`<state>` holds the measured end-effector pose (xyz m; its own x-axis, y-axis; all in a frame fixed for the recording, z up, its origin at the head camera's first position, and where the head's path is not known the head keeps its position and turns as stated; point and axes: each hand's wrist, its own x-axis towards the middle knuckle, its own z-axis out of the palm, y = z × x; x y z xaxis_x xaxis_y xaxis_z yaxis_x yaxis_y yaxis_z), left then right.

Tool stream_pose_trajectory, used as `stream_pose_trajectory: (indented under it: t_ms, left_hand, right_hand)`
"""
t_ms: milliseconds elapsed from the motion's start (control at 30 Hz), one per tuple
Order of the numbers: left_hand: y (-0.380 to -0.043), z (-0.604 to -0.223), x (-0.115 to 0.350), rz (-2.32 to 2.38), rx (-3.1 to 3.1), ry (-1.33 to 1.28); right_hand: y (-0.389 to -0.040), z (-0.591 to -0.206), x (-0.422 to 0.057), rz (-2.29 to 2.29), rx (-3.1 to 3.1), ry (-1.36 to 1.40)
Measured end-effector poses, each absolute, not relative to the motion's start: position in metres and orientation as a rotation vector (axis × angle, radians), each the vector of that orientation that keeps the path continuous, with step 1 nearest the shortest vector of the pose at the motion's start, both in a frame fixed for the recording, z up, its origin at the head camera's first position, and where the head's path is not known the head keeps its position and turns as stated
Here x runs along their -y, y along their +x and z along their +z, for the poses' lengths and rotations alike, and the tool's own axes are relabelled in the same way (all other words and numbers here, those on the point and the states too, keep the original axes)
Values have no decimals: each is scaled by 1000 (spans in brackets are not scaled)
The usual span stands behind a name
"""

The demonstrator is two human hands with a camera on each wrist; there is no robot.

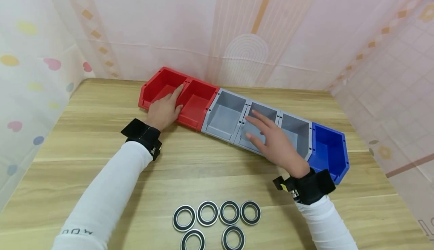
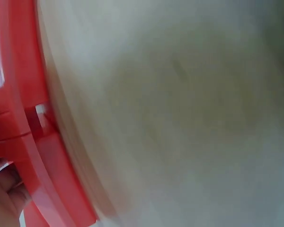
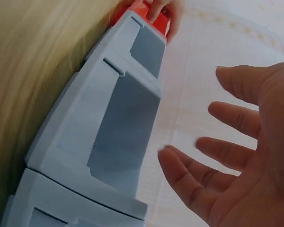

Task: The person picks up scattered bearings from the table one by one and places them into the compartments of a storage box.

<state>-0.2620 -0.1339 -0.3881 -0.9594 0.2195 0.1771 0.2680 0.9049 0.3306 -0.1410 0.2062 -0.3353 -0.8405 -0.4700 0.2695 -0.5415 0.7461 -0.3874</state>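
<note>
Two red bins [image 1: 194, 105] stand side by side at the left end of a joined row. My left hand [image 1: 163, 110] grips the front part of the divider between them, the index finger along its top and the thumb on the right bin's side. In the left wrist view, curled fingers [image 2: 9, 191] show at the red bins' edge; the rest is out of frame. My right hand [image 1: 276, 144], fingers spread and holding nothing, is over the grey bins [image 1: 225, 116]. In the right wrist view, the right hand [image 3: 236, 156] appears apart from the grey bin walls.
A blue bin [image 1: 328, 150] ends the row at the right. Several ball bearings [image 1: 184, 218] with black seals lie flat near the table's front edge. The wooden table [image 1: 101, 129] meets a patterned cloth [image 1: 169, 23] behind the bins, with more cloth at both sides.
</note>
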Motion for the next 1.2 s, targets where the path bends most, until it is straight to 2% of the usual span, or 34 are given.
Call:
stream_pose_trajectory:
  t_ms: [233,467,1200]
  left_hand:
    - [-259,-390,136,-508,2899,-373]
    - [-247,-379,144,-452,2960,-302]
    - [-187,-364,171,-549,3087,-229]
  right_hand:
    - [-122,-339,-193,613,2786,851]
    - [-117,-341,-186,625,2814,892]
    - [-84,-335,-159,519,2952,1197]
